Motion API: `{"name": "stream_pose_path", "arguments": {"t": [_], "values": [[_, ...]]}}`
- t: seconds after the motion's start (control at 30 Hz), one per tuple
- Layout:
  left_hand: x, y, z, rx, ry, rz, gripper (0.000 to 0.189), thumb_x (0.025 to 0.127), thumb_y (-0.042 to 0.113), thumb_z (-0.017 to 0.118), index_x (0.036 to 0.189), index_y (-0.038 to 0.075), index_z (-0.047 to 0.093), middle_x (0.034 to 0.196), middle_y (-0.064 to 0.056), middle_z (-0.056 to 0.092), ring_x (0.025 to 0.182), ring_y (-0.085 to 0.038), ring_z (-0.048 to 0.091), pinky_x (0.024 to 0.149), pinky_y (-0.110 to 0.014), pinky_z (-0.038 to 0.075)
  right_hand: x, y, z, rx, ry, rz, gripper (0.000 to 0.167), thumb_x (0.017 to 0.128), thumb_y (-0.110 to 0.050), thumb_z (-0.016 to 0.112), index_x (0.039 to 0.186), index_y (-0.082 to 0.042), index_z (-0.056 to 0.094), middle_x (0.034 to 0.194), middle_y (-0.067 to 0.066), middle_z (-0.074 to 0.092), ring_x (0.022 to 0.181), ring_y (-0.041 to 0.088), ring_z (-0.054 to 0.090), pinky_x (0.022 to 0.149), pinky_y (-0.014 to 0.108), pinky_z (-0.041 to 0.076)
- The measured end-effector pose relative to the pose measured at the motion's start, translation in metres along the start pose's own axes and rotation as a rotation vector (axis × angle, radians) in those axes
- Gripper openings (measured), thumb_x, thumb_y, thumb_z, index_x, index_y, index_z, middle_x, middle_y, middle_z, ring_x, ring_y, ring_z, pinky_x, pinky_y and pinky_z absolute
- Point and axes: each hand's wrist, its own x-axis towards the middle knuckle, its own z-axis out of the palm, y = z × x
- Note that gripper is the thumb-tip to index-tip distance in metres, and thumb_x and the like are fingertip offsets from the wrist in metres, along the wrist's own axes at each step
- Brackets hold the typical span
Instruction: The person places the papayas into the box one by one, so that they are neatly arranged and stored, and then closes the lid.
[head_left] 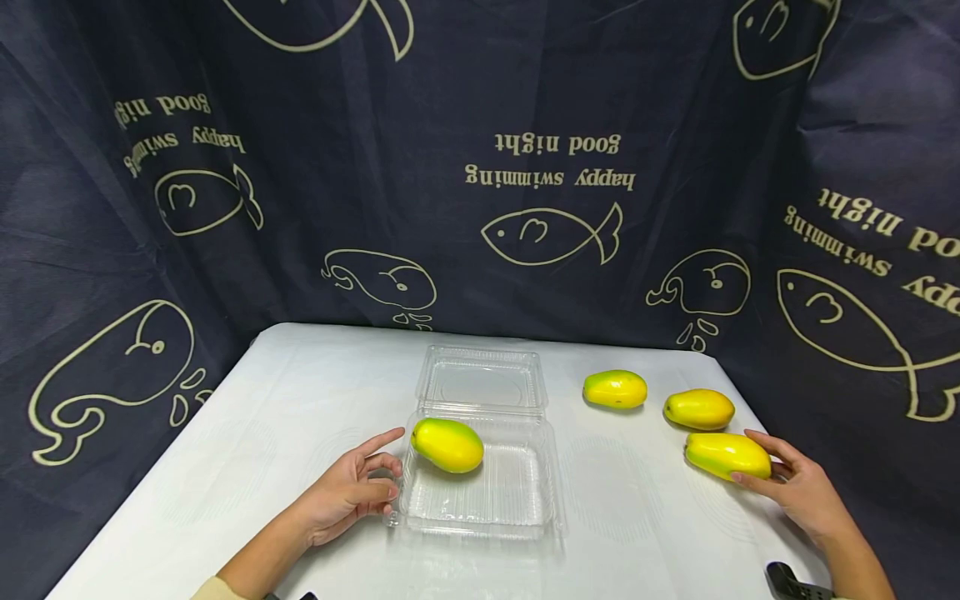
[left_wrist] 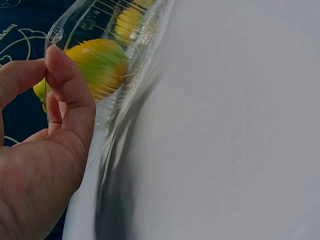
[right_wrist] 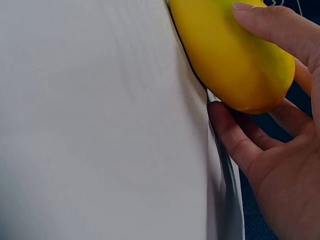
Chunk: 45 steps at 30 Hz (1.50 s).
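A clear plastic clamshell box (head_left: 517, 525) lies with its lid folded back on the white table, one yellow-green papaya (head_left: 447, 445) in the left of its base. At the box's left rim, my left hand (head_left: 352, 492) pinches the edge between thumb and finger; the left wrist view shows this pinch close up. My right hand (head_left: 802, 487) holds another papaya (head_left: 726, 455) near the table's right side, thumb on one side and fingers about its end. In the right wrist view this papaya (right_wrist: 235, 55) appears low over the tabletop; whether it touches the table I cannot tell.
Two more papayas, one (head_left: 615, 389) right of the lid and one (head_left: 699, 409) just behind the held fruit, lie on the white table (head_left: 600, 533). A dark curtain (head_left: 555, 300) with fish drawings hangs behind and beside the table.
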Motion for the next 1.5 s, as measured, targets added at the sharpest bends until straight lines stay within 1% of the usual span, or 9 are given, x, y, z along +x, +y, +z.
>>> {"name": "stream_pose_path", "arguments": {"t": [0.33, 0.63, 0.87, 1.07, 1.2, 1.33, 1.5], "values": [[0.0, 0.0, 0.0, 0.0, -0.001, 0.0, 0.091, 0.093, -0.012, 0.059, 0.164, 0.006, 0.004, 0.109, 0.001, 0.054, 0.079, -0.009, 0.06, 0.07, -0.023, 0.059, -0.001, -0.001, 0.0, -0.002, 0.011, -0.012, 0.086, 0.08, -0.037, 0.089, 0.148, -0.002, 0.05, 0.111, -0.048, 0.036, 0.099, -0.026, 0.032, 0.073, 0.0, 0.039], [0.0, 0.0, 0.0, 0.007, 0.005, -0.004, 0.092, 0.093, -0.012, 0.059, 0.164, 0.006, 0.004, 0.11, 0.0, 0.054, 0.079, -0.009, 0.06, 0.07, -0.023, 0.059, -0.003, 0.0, 0.002, 0.01, 0.014, -0.01, 0.086, 0.08, -0.036, 0.089, 0.148, -0.002, 0.05, 0.11, -0.049, 0.038, 0.099, -0.027, 0.031, 0.073, -0.002, 0.036], [0.001, 0.0, 0.0, 0.011, 0.011, -0.008, 0.092, 0.093, -0.011, 0.061, 0.164, 0.006, 0.005, 0.11, -0.001, 0.054, 0.078, -0.009, 0.059, 0.07, -0.023, 0.059, -0.005, -0.003, 0.002, -0.021, -0.01, 0.043, 0.091, 0.078, -0.042, 0.089, 0.15, -0.005, 0.049, 0.113, -0.045, 0.036, 0.095, -0.027, 0.03, 0.071, 0.0, 0.037], [0.001, 0.001, 0.0, 0.009, 0.012, -0.012, 0.092, 0.093, -0.011, 0.06, 0.164, 0.006, 0.005, 0.109, -0.001, 0.054, 0.078, -0.009, 0.059, 0.07, -0.023, 0.059, -0.008, -0.005, 0.001, -0.008, -0.023, 0.049, 0.091, 0.078, -0.04, 0.089, 0.15, -0.003, 0.048, 0.115, -0.042, 0.037, 0.091, -0.029, 0.037, 0.07, 0.001, 0.043], [0.001, 0.001, 0.0, 0.011, 0.013, -0.011, 0.092, 0.093, -0.012, 0.06, 0.164, 0.006, 0.005, 0.109, 0.0, 0.054, 0.077, -0.009, 0.059, 0.07, -0.023, 0.059, -0.01, -0.006, 0.001, 0.014, -0.031, 0.05, 0.09, 0.079, -0.037, 0.089, 0.151, -0.003, 0.047, 0.113, -0.044, 0.037, 0.089, -0.027, 0.043, 0.07, 0.004, 0.047], [0.001, 0.001, 0.0, 0.009, 0.012, -0.012, 0.092, 0.093, -0.011, 0.06, 0.164, 0.007, 0.005, 0.109, 0.0, 0.054, 0.077, -0.009, 0.059, 0.07, -0.023, 0.059, -0.011, -0.008, 0.002, 0.036, -0.035, 0.03, 0.088, 0.079, -0.034, 0.089, 0.15, -0.001, 0.048, 0.11, -0.048, 0.037, 0.09, -0.026, 0.047, 0.07, 0.003, 0.047], [0.001, 0.001, 0.0, 0.007, 0.008, -0.013, 0.092, 0.093, -0.011, 0.06, 0.164, 0.006, 0.005, 0.11, 0.0, 0.054, 0.077, -0.009, 0.059, 0.07, -0.023, 0.059, -0.012, -0.009, 0.005, 0.079, -0.042, -0.005, 0.083, 0.081, -0.026, 0.089, 0.148, 0.0, 0.049, 0.111, -0.05, 0.04, 0.091, -0.024, 0.052, 0.07, 0.006, 0.05]]}}
